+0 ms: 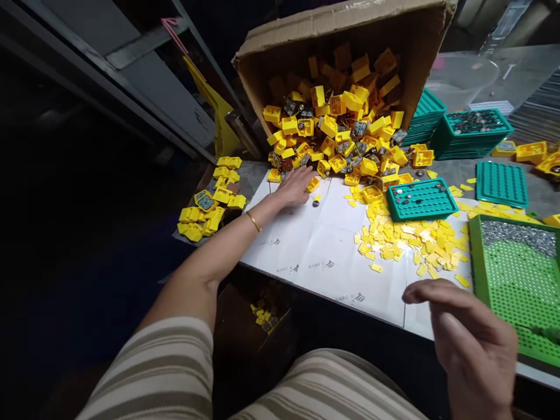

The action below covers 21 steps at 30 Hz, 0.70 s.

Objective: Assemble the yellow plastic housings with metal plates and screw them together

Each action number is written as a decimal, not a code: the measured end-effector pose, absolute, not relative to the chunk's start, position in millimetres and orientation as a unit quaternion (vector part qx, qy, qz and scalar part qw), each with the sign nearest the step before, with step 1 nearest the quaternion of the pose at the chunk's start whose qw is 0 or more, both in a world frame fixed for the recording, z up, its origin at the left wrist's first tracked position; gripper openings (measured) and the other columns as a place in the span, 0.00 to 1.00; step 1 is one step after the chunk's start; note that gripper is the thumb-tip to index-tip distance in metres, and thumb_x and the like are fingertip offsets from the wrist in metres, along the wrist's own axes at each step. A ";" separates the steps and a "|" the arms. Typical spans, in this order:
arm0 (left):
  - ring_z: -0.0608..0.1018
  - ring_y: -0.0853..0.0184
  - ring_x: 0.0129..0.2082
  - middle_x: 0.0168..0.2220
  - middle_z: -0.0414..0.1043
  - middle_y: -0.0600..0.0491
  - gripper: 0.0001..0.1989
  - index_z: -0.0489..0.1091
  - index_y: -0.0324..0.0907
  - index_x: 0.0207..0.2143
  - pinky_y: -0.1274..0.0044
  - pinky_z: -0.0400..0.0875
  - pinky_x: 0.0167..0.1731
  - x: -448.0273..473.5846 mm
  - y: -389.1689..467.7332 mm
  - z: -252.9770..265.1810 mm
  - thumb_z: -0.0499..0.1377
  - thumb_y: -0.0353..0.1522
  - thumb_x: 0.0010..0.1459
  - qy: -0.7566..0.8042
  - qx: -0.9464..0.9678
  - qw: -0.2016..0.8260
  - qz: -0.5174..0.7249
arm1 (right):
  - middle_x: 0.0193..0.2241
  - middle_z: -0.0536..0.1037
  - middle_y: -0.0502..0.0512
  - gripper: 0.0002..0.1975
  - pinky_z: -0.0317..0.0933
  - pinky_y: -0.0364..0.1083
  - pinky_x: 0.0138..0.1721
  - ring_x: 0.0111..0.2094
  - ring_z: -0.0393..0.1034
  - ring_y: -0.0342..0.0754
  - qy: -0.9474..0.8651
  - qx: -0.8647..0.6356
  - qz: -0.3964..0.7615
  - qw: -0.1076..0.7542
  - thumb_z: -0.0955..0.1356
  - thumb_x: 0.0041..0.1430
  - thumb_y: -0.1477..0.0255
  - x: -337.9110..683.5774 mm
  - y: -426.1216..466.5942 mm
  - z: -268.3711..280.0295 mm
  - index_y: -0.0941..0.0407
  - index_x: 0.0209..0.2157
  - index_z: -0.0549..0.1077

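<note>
My left hand [297, 186] reaches over the white paper [301, 239] to the front edge of a heap of yellow plastic housings [332, 125]. Its fingers are stretched out, palm down. Beside them lies one yellow housing [313, 185], with a thin wire and a small round metal part [315, 203] close by; whether the fingers touch the housing is unclear. My right hand [475, 341] hangs over the table's front edge, left of a green perforated tray [476, 251]. Its fingers are bent, with the thumb apart from the index fingertip, and nothing shows between them.
The heap spills from a tipped cardboard box [350, 20]. Small flat yellow pieces [394, 236] lie spread before a teal tray [422, 213]. More teal trays [459, 140] are stacked behind. Several housings [212, 216] sit at the left edge; another box [271, 338] stands below.
</note>
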<state>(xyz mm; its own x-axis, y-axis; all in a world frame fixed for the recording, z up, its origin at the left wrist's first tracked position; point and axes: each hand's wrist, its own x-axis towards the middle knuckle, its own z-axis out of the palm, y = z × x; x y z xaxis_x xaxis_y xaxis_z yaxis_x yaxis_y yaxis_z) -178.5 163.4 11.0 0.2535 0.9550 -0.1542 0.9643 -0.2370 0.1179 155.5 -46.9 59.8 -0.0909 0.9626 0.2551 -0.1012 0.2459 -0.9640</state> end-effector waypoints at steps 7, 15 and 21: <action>0.61 0.49 0.60 0.53 0.68 0.39 0.29 0.68 0.36 0.54 0.55 0.39 0.63 -162.9 175.2 7.2 0.58 0.27 0.46 0.602 0.793 0.094 -0.032 | 0.28 0.76 0.54 0.09 0.68 0.46 0.30 0.31 0.70 0.48 -0.557 -0.401 0.521 0.508 0.65 0.62 0.73 161.0 -33.5 17.7 0.50 0.39 0.78; 0.76 0.61 0.40 0.40 0.75 0.48 0.22 0.68 0.40 0.46 0.71 0.69 0.42 -135.9 148.5 14.6 0.62 0.38 0.49 0.616 0.751 0.226 0.068 | 0.31 0.78 0.54 0.07 0.71 0.46 0.33 0.30 0.74 0.46 -0.547 -0.437 0.576 0.422 0.67 0.61 0.67 144.7 -13.2 -4.0 0.53 0.37 0.76; 0.76 0.70 0.25 0.29 0.75 0.52 0.23 0.64 0.39 0.41 0.78 0.69 0.27 -114.3 149.0 19.5 0.67 0.41 0.48 0.607 0.539 0.503 0.298 | 0.47 0.74 0.61 0.18 0.73 0.48 0.29 0.31 0.75 0.47 -0.481 -0.461 0.625 0.407 0.68 0.56 0.61 107.7 45.5 -12.1 0.55 0.47 0.70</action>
<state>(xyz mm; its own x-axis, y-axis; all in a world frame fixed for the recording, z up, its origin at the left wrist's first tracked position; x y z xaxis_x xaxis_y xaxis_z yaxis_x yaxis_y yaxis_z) -114.3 149.0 19.5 0.0867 0.9532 -0.2895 0.3548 0.2420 0.9031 107.7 45.5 -12.1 -0.2437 0.9522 -0.1841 -0.0667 -0.2058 -0.9763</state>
